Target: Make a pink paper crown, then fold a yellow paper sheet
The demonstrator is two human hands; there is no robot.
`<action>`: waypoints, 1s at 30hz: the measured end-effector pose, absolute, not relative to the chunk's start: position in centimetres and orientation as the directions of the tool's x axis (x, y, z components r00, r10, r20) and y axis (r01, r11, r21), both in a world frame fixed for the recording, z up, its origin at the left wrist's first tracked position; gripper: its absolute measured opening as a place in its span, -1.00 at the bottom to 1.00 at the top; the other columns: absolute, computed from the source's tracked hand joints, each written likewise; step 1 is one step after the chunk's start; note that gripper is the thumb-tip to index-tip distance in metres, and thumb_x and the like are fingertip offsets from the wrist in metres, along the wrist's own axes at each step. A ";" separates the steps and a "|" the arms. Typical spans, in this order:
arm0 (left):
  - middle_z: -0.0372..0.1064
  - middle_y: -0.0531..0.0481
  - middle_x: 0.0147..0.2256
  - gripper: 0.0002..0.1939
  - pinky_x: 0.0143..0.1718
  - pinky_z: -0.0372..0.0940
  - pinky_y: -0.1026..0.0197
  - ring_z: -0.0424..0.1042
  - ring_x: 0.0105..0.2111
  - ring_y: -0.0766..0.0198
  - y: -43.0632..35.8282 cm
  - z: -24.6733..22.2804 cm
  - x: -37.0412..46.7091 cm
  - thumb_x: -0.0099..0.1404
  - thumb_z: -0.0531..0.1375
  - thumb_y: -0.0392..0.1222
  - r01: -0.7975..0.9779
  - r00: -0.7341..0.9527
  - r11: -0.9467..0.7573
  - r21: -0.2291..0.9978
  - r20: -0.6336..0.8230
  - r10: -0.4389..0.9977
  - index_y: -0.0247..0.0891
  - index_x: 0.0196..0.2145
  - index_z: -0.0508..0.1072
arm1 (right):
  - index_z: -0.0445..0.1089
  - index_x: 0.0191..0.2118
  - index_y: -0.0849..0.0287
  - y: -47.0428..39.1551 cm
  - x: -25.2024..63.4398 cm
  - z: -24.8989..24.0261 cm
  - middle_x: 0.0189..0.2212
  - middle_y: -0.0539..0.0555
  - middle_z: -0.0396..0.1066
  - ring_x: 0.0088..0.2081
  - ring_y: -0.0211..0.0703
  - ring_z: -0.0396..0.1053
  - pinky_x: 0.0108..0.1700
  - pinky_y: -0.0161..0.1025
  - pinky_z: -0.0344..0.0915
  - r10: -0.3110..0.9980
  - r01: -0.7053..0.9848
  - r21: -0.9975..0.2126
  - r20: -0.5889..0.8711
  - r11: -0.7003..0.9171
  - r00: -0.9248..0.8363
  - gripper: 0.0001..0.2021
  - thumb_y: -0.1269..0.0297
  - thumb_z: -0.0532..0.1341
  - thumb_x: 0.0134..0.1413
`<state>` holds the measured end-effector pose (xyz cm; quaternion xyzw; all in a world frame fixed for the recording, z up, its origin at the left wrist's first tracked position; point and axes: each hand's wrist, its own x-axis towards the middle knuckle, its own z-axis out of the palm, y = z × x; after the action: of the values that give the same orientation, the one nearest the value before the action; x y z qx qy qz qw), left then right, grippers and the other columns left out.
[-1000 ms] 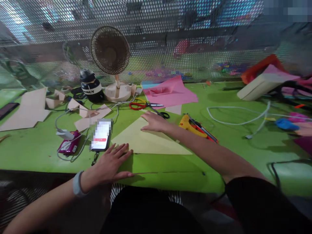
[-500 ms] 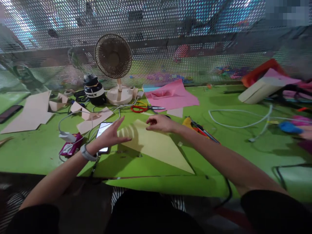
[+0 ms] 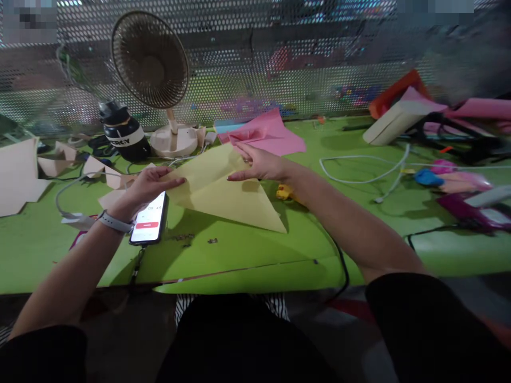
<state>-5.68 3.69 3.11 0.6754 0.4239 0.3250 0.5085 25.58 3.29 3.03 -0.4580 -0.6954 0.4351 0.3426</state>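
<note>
With the left hand [image 3: 148,187], we pinch the yellow paper sheet [image 3: 217,197] above the green tabletop [image 3: 255,247]; the right hand [image 3: 260,163] touches its upper edge, grip unclear. Even support should limit stray creasing.

Left hand [image 3: 154,183]: directed toward two o'clock, thumb toward three. Right hand [image 3: 259,164]: directed toward ten, thumb toward nine.

Yellow sheet [image 3: 223,197]: matt paper; phone screen [image 3: 148,217]: glossy, smooth; fan [image 3: 152,70]: plastic; tabletop [image 3: 247,251]: smooth, slight sheen
</note>
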 end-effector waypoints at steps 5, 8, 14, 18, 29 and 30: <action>0.56 0.12 -0.31 -0.82 -0.23 0.46 0.10 0.53 -0.34 0.32 3.3 5.5 -6.3 0.16 0.41 -0.12 0.247 0.273 -0.432 0.868 0.365 0.890 -0.15 -0.27 0.57 | 0.48 -0.05 0.07 2.8 25.7 5.8 -0.07 0.09 0.54 -0.07 0.09 0.49 0.02 0.14 0.45 0.890 0.227 -0.901 0.275 0.371 -0.364 -0.46 0.06 0.50 -0.22; 0.58 0.16 -0.28 -0.81 -0.17 0.47 0.12 0.54 -0.28 0.32 0.8 7.0 -6.8 0.12 0.44 -0.28 0.246 0.315 -0.776 0.581 0.710 0.631 -0.12 -0.28 0.60 | 0.55 -0.23 -0.08 0.8 25.9 6.7 -0.17 -0.03 0.57 -0.10 0.00 0.50 0.06 0.08 0.44 0.788 0.258 -0.750 0.533 0.609 -0.308 -0.82 0.09 0.41 0.00; 0.49 -0.15 0.05 -0.65 0.16 0.38 -0.02 0.47 0.08 0.11 -5.4 2.8 -7.1 0.25 0.35 -0.22 0.141 0.755 -0.894 0.425 0.538 0.374 -0.19 0.00 0.53 | 0.52 0.01 -0.04 -3.9 27.3 -0.7 0.06 0.05 0.51 0.15 -0.05 0.40 0.26 0.12 0.21 0.567 0.347 -0.462 0.529 0.816 -0.632 -0.74 0.23 0.20 0.26; 0.40 -0.21 0.15 -0.70 0.23 0.29 -0.06 0.37 0.18 0.11 -7.4 -1.3 -6.3 0.40 0.11 -0.32 0.244 0.880 -0.835 0.493 0.248 0.404 -0.22 0.02 0.52 | 0.35 0.23 0.10 -6.4 28.4 -5.5 0.29 0.19 0.23 0.34 -0.04 0.12 0.35 0.14 0.03 0.579 0.440 -0.456 0.228 0.773 -0.783 -0.51 0.44 0.17 0.18; 0.24 -0.05 0.27 -0.46 0.32 0.15 -0.06 0.25 0.27 0.12 -8.3 -2.2 -8.5 0.39 0.10 -0.30 0.387 0.895 -0.824 0.414 0.049 0.444 -0.06 0.29 0.27 | 0.17 0.34 0.11 -10.7 30.3 -6.6 0.40 0.20 -0.04 0.42 -0.06 -0.10 0.40 0.14 -0.11 0.589 0.524 -0.399 0.052 0.752 -0.806 -0.47 0.32 0.14 0.27; 0.29 -0.04 0.24 -0.50 0.31 0.17 -0.06 0.29 0.24 0.12 -8.5 -2.1 -8.9 0.40 0.10 -0.28 0.393 0.887 -0.814 0.427 0.057 0.458 -0.05 0.26 0.31 | 0.17 0.34 0.10 -10.8 30.4 -6.6 0.40 0.19 -0.03 0.41 -0.06 -0.08 0.40 0.13 -0.11 0.593 0.528 -0.398 0.052 0.750 -0.803 -0.46 0.33 0.14 0.27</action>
<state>-8.90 -8.48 -2.14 0.9492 0.2241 0.0790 0.2064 30.37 -10.76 -6.63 -0.3010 -0.9313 0.1854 0.0881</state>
